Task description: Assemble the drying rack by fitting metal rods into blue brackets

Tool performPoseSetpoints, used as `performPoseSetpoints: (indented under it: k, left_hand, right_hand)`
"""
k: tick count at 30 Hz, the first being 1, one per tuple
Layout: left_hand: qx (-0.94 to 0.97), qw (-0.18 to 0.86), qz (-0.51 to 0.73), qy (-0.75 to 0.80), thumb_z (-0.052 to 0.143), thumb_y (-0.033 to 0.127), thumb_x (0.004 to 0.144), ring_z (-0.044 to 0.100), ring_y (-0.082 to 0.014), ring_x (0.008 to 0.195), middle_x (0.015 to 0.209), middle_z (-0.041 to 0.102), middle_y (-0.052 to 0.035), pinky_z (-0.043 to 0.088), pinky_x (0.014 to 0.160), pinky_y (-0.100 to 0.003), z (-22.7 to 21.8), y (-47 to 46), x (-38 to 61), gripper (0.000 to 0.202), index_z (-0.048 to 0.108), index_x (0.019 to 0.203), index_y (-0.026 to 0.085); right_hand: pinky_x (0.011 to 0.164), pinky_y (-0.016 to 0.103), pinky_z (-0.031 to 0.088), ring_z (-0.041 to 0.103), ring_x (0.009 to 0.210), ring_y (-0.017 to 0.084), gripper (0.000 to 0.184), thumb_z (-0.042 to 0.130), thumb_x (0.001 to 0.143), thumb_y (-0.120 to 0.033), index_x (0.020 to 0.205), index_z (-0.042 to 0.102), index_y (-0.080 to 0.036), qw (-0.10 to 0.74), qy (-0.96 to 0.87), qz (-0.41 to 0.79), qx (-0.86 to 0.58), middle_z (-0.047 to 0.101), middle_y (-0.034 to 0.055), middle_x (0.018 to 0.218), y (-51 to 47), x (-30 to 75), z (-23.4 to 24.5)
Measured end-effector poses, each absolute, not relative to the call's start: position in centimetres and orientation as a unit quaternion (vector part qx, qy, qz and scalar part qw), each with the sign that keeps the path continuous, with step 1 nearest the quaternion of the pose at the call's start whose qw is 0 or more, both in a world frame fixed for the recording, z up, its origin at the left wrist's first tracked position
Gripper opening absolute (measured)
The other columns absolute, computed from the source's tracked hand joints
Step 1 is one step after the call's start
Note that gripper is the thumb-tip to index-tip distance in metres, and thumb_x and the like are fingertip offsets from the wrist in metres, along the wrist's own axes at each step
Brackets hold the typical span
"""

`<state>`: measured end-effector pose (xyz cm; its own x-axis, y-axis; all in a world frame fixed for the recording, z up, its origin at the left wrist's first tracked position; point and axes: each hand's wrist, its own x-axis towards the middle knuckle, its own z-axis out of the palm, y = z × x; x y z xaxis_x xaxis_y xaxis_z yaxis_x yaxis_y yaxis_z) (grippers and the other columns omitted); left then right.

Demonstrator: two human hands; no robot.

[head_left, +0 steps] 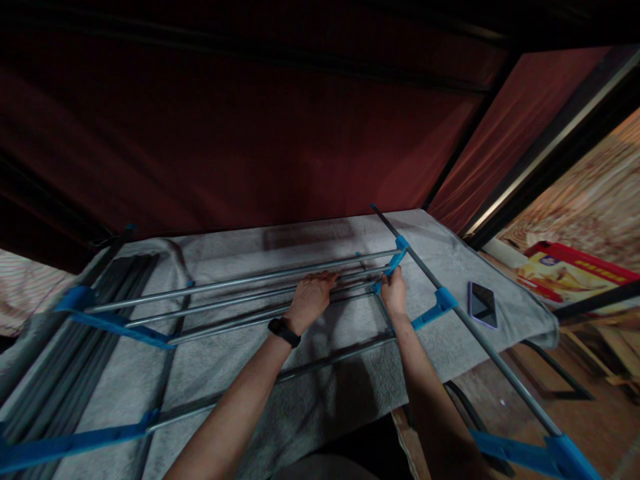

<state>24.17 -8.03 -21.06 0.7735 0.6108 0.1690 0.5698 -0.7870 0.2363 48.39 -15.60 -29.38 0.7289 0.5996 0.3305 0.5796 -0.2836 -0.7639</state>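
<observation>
A rack frame of grey metal tubes and blue plastic connectors lies across a grey cloth. Around one of its middle crossbars my left hand is closed, with a black band on that wrist. My right hand grips the blue connector at the right ends of the crossbars; its fingertips are partly hidden. A long side tube runs through the right-hand connectors. On the left, another blue connector holds the opposite ends of the crossbars.
Several loose grey tubes lie on the cloth at the left. A phone rests at the right. Beyond it stand a red and yellow box and wooden pieces. Dark red fabric rises behind the cloth.
</observation>
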Motion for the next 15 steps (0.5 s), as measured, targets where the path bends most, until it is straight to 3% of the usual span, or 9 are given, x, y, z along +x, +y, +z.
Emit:
performPoseSetpoints:
  k: [7,15]
  left_hand:
    - [0.939,0.079,0.117,0.313,0.045,0.003,0.095,0.068,-0.0215,0.114,0.12,0.074,-0.0111,0.049,0.102,-0.033,-21.0,-8.21,24.22,0.048,0.066,0.136,0.018]
    - [0.944,0.073,0.114,0.301,0.047,0.002,0.092,0.068,-0.0211,0.11,0.122,0.073,-0.0117,0.051,0.1,-0.033,-20.87,-8.62,24.24,0.045,0.067,0.13,0.016]
  right_hand:
    - [0.072,0.033,0.041,0.057,0.076,0.023,0.031,0.041,0.089,-0.027,0.114,0.053,-0.015,0.449,-0.353,0.003,-0.821,0.063,0.0077,0.084,-15.51,47.6,-28.97]
    - [0.075,0.038,0.044,0.061,0.083,0.029,0.037,0.045,0.084,-0.031,0.115,0.054,-0.013,0.423,-0.354,-0.018,-0.834,0.066,0.0138,0.09,-15.78,48.19,-29.3]
